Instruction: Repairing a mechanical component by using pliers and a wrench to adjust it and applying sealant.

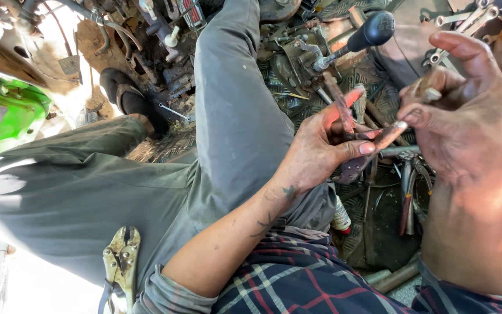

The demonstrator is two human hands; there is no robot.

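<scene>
Head view: left hand [321,148] & right hand [460,119] both pinch a rusty rod [387,136] btwn fingertips; gear lever [358,38] just above, pliers [411,192] below the grip.

Rod [387,136] rusty rough metal; pliers [121,261] dull worn metal; trousers [228,116] matt grey cloth; knob [373,30] matt black plastic.

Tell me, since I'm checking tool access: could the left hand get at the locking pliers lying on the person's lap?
Probably yes. The locking pliers lie uncovered on the grey trouser leg, with nothing over them. But the left hand is pinching a small rusty part together with the right hand, so it would need to let go first.
</scene>
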